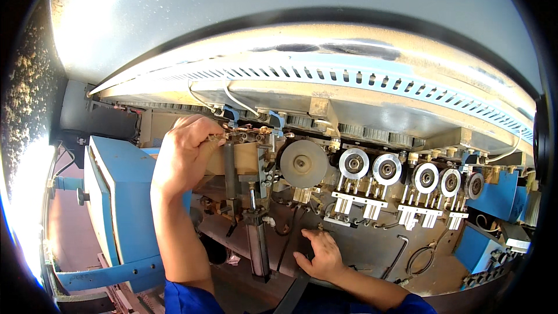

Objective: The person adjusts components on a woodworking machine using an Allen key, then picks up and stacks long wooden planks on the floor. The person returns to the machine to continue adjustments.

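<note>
My left hand (185,154) is raised at the machine's left part, thumb and fingers pinched at the top of an upright dark grey rod (231,171). What lies between the fingertips is too small to make out. Behind that rod is a tan block (249,158). Below and to the right stands a metal pneumatic cylinder (256,250). Lower down, my right hand (322,254) rests near a dark bar (292,296), thumb and fingers apart, with nothing seen in it. A large grey disc (303,164) sits above this hand.
Several small wheels (353,164) with metal brackets line the right side. An L-shaped hex key (397,256) and a coiled cable (421,261) lie below them. A blue housing (131,197) stands at left; a slotted light-blue duct (302,73) runs overhead.
</note>
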### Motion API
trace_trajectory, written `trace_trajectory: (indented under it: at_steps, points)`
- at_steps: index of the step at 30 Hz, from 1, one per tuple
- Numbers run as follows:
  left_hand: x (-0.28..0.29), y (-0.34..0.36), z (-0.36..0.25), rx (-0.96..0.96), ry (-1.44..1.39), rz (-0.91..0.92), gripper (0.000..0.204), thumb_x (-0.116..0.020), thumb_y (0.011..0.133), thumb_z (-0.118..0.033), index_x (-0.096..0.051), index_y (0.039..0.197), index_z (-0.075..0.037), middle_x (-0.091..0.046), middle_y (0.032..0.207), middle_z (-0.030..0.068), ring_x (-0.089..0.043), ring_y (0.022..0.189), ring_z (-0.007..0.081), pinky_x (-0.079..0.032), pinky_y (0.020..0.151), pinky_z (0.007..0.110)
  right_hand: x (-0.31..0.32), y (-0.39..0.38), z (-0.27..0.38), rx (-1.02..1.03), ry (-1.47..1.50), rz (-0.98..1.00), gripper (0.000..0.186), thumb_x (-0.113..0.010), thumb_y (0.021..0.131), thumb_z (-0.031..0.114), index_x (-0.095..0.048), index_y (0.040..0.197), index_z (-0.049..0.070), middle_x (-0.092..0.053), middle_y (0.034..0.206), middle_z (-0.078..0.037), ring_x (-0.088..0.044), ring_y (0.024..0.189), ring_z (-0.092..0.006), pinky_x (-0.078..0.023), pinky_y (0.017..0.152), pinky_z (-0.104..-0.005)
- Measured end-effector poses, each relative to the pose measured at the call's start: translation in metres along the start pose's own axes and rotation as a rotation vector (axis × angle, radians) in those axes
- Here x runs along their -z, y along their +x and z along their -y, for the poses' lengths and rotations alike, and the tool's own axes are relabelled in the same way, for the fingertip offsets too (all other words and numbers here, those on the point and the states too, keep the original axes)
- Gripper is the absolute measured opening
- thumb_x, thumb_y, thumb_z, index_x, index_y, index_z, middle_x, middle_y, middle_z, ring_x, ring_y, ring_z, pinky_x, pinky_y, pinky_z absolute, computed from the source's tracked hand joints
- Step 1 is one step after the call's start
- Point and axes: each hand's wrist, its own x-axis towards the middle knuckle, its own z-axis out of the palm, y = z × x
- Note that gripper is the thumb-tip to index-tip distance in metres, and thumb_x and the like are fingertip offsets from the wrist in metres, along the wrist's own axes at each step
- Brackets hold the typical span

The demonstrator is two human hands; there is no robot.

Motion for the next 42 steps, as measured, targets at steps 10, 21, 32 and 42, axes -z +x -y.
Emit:
trace_trajectory:
  at_steps: [10, 21, 32, 42]
  points:
    - [0.016, -0.002, -0.005, 0.037, -0.079, -0.021, 0.016, -0.078, 0.081, -0.002, -0.067, 0.093, -0.004, -0.071, 0.091, 0.0106, -0.066, 0.093, 0.0325, -0.052, 0.086, 0.041, -0.004, -0.001, -0.002, 0.009, 0.014, -0.014, 0.057, -0.079, 0.082, 0.024, -0.06, 0.127, -0.006, -0.067, 0.112, -0.023, -0.066, 0.099, -0.0391, -0.052, 0.094, -0.0469]
    - [0.005, 0.01, 0.006, 0.042, -0.146, 0.06, 0.013, -0.076, 0.086, -0.006, -0.067, 0.093, -0.002, -0.07, 0.09, 0.013, -0.066, 0.091, 0.035, -0.053, 0.083, 0.043, -0.006, 0.0, -0.004, 0.049, -0.011, -0.024, 0.057, -0.079, 0.083, 0.026, -0.062, 0.126, -0.006, -0.068, 0.104, -0.024, -0.065, 0.093, -0.0407, -0.052, 0.09, -0.048]
    - [-0.01, 0.02, -0.013, -0.041, -0.076, 0.109, 0.013, -0.076, 0.082, -0.006, -0.069, 0.093, -0.003, -0.069, 0.09, 0.0148, -0.066, 0.089, 0.0375, -0.054, 0.081, 0.043, -0.006, -0.002, -0.004, 0.04, -0.03, -0.009, 0.057, -0.079, 0.082, 0.027, -0.062, 0.126, -0.006, -0.068, 0.105, -0.023, -0.065, 0.095, -0.0412, -0.052, 0.092, -0.0479]
    - [-0.064, -0.022, -0.004, -0.207, 0.046, -0.009, 0.016, -0.065, 0.08, 0.003, -0.068, 0.094, -0.005, -0.071, 0.092, 0.0114, -0.066, 0.087, 0.0337, -0.051, 0.08, 0.044, -0.003, -0.001, -0.001, 0.021, -0.023, -0.024, 0.057, -0.08, 0.082, 0.027, -0.062, 0.127, -0.004, -0.067, 0.105, -0.022, -0.065, 0.093, -0.0403, -0.052, 0.089, -0.047]
